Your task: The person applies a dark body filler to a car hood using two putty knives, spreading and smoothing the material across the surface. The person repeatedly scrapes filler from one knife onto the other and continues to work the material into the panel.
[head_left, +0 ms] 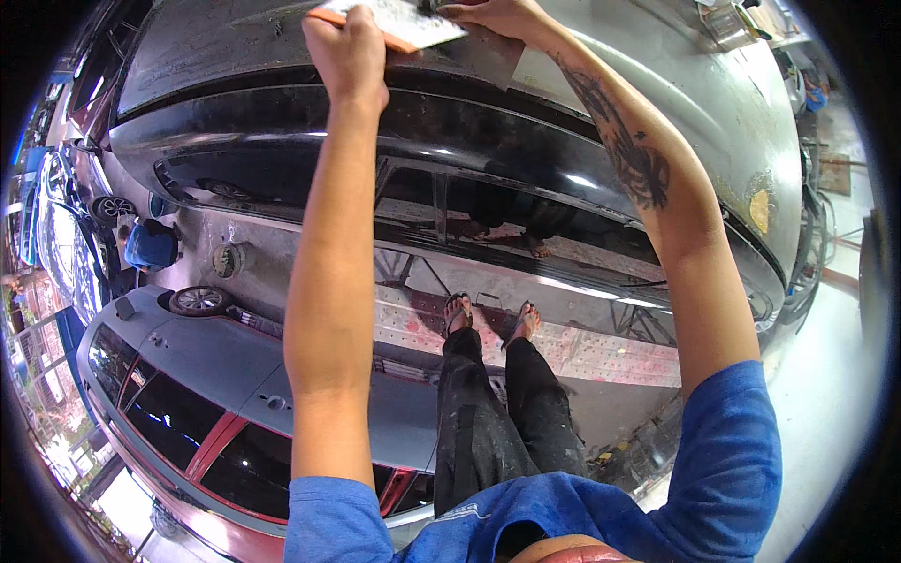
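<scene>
At the top of the view, my left hand [345, 52] is closed round the near edge of a white, speckled flat board [420, 22] with an orange edge. My right hand [497, 16] reaches to the board's far right corner, its fingers bent round a small dark thing that the picture's edge mostly cuts off. Both hands are above the dull grey roof [225, 52] of a car, whose glossy black side [479, 141] runs below them. A dark grey flat patch [488, 61] shows on the roof beneath the board.
My feet stand on a raised perforated plank [601, 352] alongside the car. A metal can [727, 26] sits on the roof at far right. Behind me is a grey car [272, 403] with red window frames. At left, a person in blue [150, 246] crouches near a round bucket [228, 261].
</scene>
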Tool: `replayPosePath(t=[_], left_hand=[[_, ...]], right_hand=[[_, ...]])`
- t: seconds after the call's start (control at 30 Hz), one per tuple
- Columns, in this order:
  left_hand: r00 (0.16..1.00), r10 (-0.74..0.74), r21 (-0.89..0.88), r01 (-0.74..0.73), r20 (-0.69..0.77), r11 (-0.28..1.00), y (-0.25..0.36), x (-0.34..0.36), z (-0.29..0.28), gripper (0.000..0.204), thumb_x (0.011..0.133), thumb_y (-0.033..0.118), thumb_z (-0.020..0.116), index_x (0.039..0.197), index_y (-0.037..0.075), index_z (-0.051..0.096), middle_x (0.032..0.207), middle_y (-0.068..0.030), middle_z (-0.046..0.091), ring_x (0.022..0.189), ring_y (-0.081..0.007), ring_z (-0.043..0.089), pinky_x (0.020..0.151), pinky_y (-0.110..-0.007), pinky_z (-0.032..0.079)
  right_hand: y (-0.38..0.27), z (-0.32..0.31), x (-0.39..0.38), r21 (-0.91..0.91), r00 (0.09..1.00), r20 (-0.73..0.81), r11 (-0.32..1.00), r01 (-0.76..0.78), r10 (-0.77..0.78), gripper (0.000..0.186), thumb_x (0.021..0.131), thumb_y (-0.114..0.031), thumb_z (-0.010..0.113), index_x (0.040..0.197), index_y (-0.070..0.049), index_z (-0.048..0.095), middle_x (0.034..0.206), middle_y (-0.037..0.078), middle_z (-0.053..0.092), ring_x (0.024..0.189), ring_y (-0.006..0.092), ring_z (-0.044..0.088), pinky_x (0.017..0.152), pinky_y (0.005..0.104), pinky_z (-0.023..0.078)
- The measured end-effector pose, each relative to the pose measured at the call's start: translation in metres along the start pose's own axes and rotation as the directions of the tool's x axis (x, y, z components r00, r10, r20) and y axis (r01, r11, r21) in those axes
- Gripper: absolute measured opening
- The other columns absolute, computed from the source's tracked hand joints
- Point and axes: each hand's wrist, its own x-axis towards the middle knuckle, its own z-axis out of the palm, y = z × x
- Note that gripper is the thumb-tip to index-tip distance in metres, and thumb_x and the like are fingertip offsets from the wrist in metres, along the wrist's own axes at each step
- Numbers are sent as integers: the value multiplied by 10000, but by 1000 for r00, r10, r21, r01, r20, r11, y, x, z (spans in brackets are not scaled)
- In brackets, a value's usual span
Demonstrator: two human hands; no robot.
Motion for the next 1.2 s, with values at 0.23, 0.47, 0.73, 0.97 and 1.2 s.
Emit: replayPosePath(t=[0.23,0.47,0.73,0.97,1.2], left_hand=[[994,-100,-28,101,48,994,54,7,-24,178,882,77,468,943,-85,510,856,-206,641,689,-296,710,537,-411,638],[965,-261,113,259,6,959,34,-10,-77,195,880,61,455,910,-120,520,838,-217,643,656,-307,703,505,-403,636],[956,-270,138,285,-112,949,10,-14,-94,206,889,57,461,948,-133,516,886,-240,641,688,-321,706,519,-416,640],[957,-244,145,267,-157,953,-3,-8,-103,167,859,38,450,852,-109,528,800,-202,635,629,-295,696,507,-412,627],[947,-224,314,290,-231,904,-18,-4,-120,254,847,116,556,978,-67,437,995,-213,551,886,-259,593,813,-379,505]], right_hand=[[-6,-14,-3,121,992,9,985,-123,123,465,768,-412,820,773,34,689,706,52,652,641,93,554,580,336,476],[-19,11,-3,-159,999,-29,986,-49,45,552,735,-480,808,847,52,708,768,211,692,714,271,690,646,403,525],[-52,40,-14,-285,991,-33,951,115,-130,456,737,-441,768,920,-25,726,877,230,700,858,388,686,742,461,544],[-76,54,-14,-317,932,-24,887,337,-363,325,761,-358,727,876,-57,685,831,172,700,808,366,686,709,465,538],[-79,73,-19,-521,923,-1,788,328,-384,399,832,-396,701,1028,-65,594,806,171,688,793,361,684,679,471,539]])
